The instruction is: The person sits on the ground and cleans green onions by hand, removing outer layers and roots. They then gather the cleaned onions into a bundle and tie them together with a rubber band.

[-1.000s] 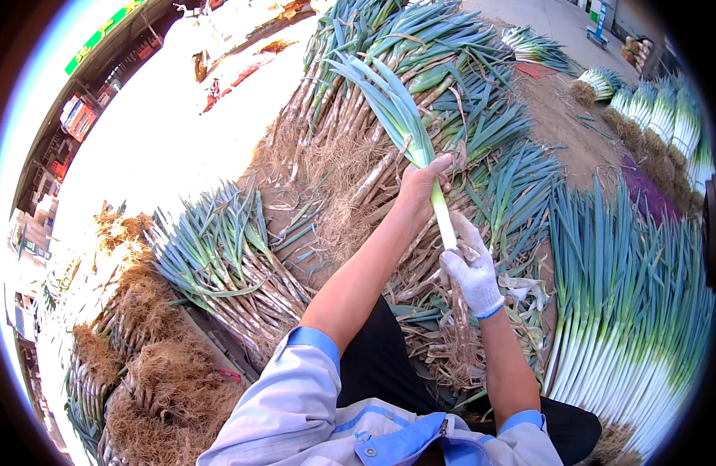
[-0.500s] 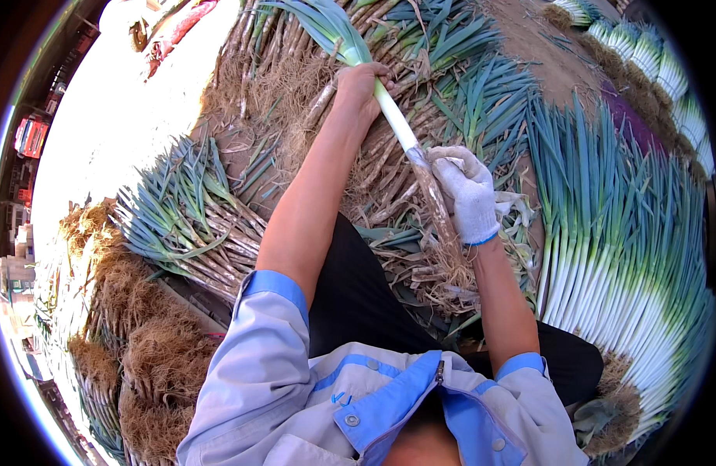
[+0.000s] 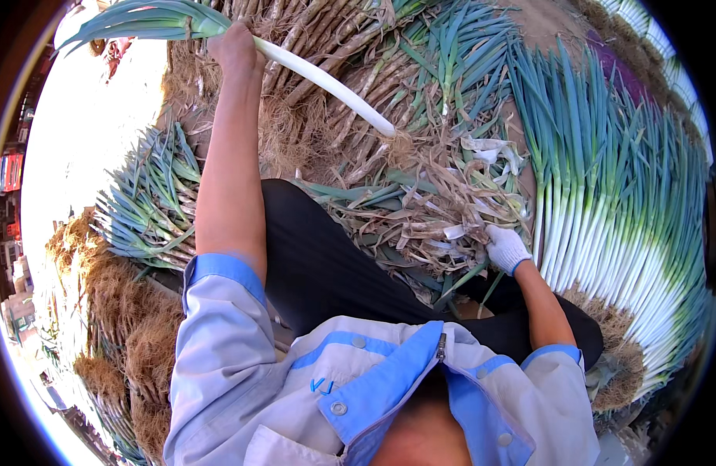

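Note:
Bare and closed, my left hand [image 3: 237, 53] grips a large green onion [image 3: 327, 81] just below its green leaves. The onion's clean white shaft slants down to the right and ends in a small tuft of roots [image 3: 400, 147]. My right hand [image 3: 505, 248], in a white knitted glove, is low on the right beside a heap of dry brown peelings [image 3: 432, 221]. Its fingers are closed around a strip of brown peeled skin [image 3: 470, 225] at the heap's edge. Unpeeled onions [image 3: 319, 58] with brown skins and shaggy roots lie beyond the heap.
Cleaned green onions [image 3: 599, 233] form a long row on the right, white shafts toward me. A smaller bundle of onions [image 3: 152, 202] lies at left, above root-ended bundles [image 3: 152, 334]. More bundles [image 3: 676, 74] stand at far right. My black-trousered knee [image 3: 327, 241] borders the peelings.
My left hand has carried the onion up and left. My right hand has come away from it, down toward the peelings. The brown skin on the lower shaft is gone, showing white.

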Demonstrator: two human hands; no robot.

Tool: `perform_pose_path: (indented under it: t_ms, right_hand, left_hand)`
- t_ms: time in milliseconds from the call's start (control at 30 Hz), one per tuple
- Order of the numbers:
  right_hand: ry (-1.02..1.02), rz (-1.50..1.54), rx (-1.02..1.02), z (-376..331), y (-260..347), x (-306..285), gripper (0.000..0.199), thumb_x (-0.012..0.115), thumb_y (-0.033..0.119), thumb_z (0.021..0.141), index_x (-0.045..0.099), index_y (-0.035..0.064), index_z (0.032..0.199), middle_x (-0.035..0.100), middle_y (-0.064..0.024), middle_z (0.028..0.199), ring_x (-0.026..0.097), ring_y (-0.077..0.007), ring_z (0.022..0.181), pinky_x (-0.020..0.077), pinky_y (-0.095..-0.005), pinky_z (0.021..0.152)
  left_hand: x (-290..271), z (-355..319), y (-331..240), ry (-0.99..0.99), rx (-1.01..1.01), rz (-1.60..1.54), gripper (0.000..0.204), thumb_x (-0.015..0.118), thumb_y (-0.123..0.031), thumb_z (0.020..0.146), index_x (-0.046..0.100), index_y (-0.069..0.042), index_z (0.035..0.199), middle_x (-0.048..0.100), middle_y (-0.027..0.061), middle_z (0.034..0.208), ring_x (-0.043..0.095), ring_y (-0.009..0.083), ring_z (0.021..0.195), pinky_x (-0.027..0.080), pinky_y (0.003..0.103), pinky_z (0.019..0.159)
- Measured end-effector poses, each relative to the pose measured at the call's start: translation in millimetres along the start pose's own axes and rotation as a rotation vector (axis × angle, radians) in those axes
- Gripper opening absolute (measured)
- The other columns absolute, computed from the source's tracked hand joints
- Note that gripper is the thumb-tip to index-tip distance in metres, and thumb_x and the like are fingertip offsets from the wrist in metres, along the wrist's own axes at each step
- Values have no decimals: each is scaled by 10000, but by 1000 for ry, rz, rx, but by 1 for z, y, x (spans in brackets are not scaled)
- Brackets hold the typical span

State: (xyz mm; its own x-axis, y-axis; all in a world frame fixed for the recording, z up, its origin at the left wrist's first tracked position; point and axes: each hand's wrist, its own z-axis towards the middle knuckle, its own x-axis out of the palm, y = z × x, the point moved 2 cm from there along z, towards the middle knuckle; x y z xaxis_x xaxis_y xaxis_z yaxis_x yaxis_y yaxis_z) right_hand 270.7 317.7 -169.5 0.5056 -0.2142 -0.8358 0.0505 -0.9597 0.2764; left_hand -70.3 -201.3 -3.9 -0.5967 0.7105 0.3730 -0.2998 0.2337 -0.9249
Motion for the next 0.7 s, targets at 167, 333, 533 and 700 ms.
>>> perform_pose_path:
  t_ms: [167,333,533,700]
  right_hand:
    - [196,-190,-50,17,58,-103,383,676,368,742,744,234,1095,651,-217,1015,642,-393,1008,509,-459,905]
    - [-354,-213,-131,19,78,-196,468,660,219,761,659,213,1229,601,-147,1196,607,-363,1072,506,-452,934]
    - [-186,33,-262,-6,89,-215,478,648,233,805,643,132,1273,610,-172,1284,638,-344,1108,506,-430,966]
    - [-659,630,-293,-49,19,-282,496,678,323,912,614,51,1322,702,-127,1131,657,-216,1069,508,-334,951]
  left_hand:
    - [13,-11,2,-7,49,96,197,629,105,823,494,159,956,583,165,857,617,245,712,504,357,616]
    - [46,-37,-1,108,-73,81,152,622,154,798,531,154,920,591,142,819,612,245,692,505,329,634]
    - [88,-53,15,302,-70,167,104,651,92,849,607,137,932,635,148,876,640,225,768,548,295,687]
    - [167,-60,-15,533,-31,70,67,622,61,884,660,113,900,634,129,847,625,214,783,539,288,759]
